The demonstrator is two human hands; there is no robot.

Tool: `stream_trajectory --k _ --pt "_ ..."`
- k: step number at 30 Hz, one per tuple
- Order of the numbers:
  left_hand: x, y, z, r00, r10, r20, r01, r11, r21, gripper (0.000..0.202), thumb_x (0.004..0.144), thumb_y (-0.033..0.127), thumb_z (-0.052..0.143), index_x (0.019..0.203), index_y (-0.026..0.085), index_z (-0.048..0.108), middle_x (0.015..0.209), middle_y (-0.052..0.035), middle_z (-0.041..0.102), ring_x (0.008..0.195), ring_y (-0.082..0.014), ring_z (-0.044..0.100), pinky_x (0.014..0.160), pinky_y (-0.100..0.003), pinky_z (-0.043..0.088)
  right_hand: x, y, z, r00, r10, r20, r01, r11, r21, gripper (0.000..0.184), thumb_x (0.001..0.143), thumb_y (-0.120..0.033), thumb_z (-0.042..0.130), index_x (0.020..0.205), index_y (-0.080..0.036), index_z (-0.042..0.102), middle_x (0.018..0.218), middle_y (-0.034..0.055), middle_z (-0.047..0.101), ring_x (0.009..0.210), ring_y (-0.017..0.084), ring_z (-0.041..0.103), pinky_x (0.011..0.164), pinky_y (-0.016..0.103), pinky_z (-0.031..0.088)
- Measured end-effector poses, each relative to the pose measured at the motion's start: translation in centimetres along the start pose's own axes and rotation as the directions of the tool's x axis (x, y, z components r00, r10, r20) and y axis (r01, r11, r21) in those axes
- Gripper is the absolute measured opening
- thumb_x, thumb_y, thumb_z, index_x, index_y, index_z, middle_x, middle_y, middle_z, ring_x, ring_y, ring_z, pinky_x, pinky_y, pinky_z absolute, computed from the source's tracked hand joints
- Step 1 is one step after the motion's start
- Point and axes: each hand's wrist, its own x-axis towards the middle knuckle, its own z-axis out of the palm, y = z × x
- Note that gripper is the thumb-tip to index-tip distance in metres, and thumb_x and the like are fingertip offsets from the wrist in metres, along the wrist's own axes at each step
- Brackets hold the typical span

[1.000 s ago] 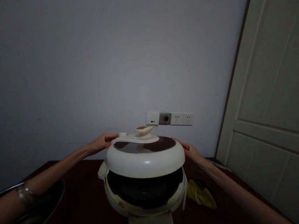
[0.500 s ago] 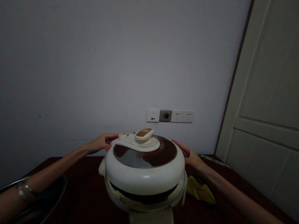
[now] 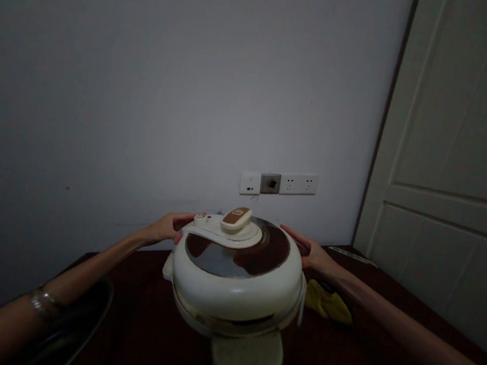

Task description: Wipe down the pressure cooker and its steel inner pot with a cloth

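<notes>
A white pressure cooker lid [image 3: 235, 289], with a dark glossy top, rests on or just over the cooker body [image 3: 189, 318]. A dark slit shows between them at the front right. On the lid sit a brown-and-cream handle [image 3: 236, 220] and a small white valve knob [image 3: 201, 219]. My left hand [image 3: 167, 228] grips the lid's far left edge, thumb toward me. Opposite it, my right hand [image 3: 315, 253] holds the far right edge; some fingertips are hidden behind the lid. A cream tab [image 3: 247, 359] juts from the body toward me.
The cooker stands on a dark red table [image 3: 136, 310] against a wall. A yellow cloth [image 3: 329, 302] lies right of it, under my right forearm. A dark rimmed basin [image 3: 83, 328] is at lower left. Wall sockets [image 3: 298, 184] are behind; a pale door [image 3: 451, 168] is at right.
The lid has come down at the front, so the dark gap above the cooker body has narrowed to a short slit. Both hands keep their hold, and the view has shifted slightly.
</notes>
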Motion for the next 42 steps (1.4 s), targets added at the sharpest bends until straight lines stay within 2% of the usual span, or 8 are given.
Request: stream_trajectory --k 12,24,28,31,33,36,39,42 --pt "-0.2 1.2 0.3 0.996 -0.001 0.087 0.000 1.000 0.014 0.087 0.050 0.022 0.083 0.130 0.019 0.049 0.136 -0.0079 0.049 0.131 -0.0319 0.033 0.110 -0.042 0.019 -0.1 0.2 -0.4 0.999 -0.018 0.041 0.017 1.000 0.022 0.093 0.045 -0.035 0.087 0.129 -0.031 0.049 0.145 0.0073 0.036 0.134 0.025 0.031 0.110 0.042 0.024" --pt "0.0 1.0 -0.1 0.991 0.026 0.134 -0.040 0.994 0.101 0.096 0.049 0.045 0.082 0.134 0.023 0.044 0.144 -0.0127 0.037 0.133 -0.0309 0.031 0.110 -0.049 0.014 -0.3 0.0 -0.5 0.990 0.019 0.142 -0.017 1.000 -0.018 0.105 0.048 -0.040 0.086 0.139 -0.026 0.035 0.149 0.0098 0.028 0.136 0.026 0.025 0.112 0.043 0.018" --pt "-0.6 1.9 0.0 0.986 -0.016 0.163 -0.015 0.982 0.188 0.088 0.057 0.038 0.080 0.136 0.028 0.041 0.147 -0.0088 0.032 0.135 -0.0280 0.027 0.111 -0.047 0.013 -0.9 -1.8 -0.4 0.982 0.095 0.164 -0.082 0.993 -0.089 0.106 0.053 -0.038 0.084 0.142 -0.025 0.029 0.150 0.0105 0.024 0.134 0.027 0.031 0.110 0.043 0.026" --pt "-0.9 3.5 -0.1 0.979 -0.075 0.192 0.038 0.981 0.191 0.082 0.061 0.032 0.078 0.135 0.029 0.043 0.147 -0.0058 0.034 0.135 -0.0259 0.030 0.111 -0.044 0.017 -2.5 -4.7 0.2 0.981 0.190 0.031 -0.177 0.954 -0.241 0.100 0.055 -0.035 0.082 0.141 -0.025 0.033 0.147 0.0128 0.032 0.126 0.029 0.043 0.102 0.044 0.037" --pt "-0.3 4.8 -0.5 0.986 -0.095 0.138 0.067 0.979 0.193 0.068 0.065 0.032 0.074 0.129 0.028 0.051 0.143 -0.0051 0.039 0.133 -0.0249 0.034 0.110 -0.042 0.021 -4.3 -6.8 1.2 0.973 0.170 -0.155 -0.215 0.913 -0.347 0.078 0.059 -0.039 0.079 0.130 -0.022 0.050 0.134 0.0141 0.050 0.114 0.029 0.054 0.095 0.044 0.045" --pt "2.3 6.5 -1.3 0.990 -0.093 -0.108 0.118 0.960 0.252 0.046 0.071 0.037 0.066 0.114 0.021 0.063 0.132 -0.0078 0.054 0.126 -0.0243 0.043 0.104 -0.038 0.030 -7.6 -8.4 4.0 0.912 0.119 -0.393 -0.276 0.886 -0.372 0.045 0.069 -0.055 0.066 0.091 -0.016 0.070 0.093 0.0125 0.071 0.084 0.024 0.066 0.075 0.036 0.054" --pt "6.7 7.1 -1.1 0.956 -0.146 -0.255 0.231 0.911 0.342 0.042 0.069 0.039 0.065 0.103 0.015 0.068 0.114 -0.0122 0.065 0.108 -0.0236 0.057 0.089 -0.034 0.043 -10.6 -6.8 8.1 0.887 0.330 -0.322 -0.408 0.887 -0.216 0.052 0.071 -0.064 0.059 0.073 -0.013 0.069 0.068 0.0095 0.069 0.059 0.018 0.065 0.053 0.026 0.051" --pt "11.3 6.1 0.5 0.951 -0.218 -0.221 0.298 0.839 0.456 0.035 0.070 0.037 0.061 0.094 0.012 0.069 0.103 -0.0115 0.068 0.089 -0.0189 0.061 0.074 -0.028 0.046 -12.6 -3.3 12.5 0.807 0.547 -0.223 -0.570 0.820 -0.054 0.059 0.067 -0.069 0.059 0.070 -0.011 0.068 0.059 0.0078 0.067 0.052 0.016 0.064 0.047 0.022 0.048"
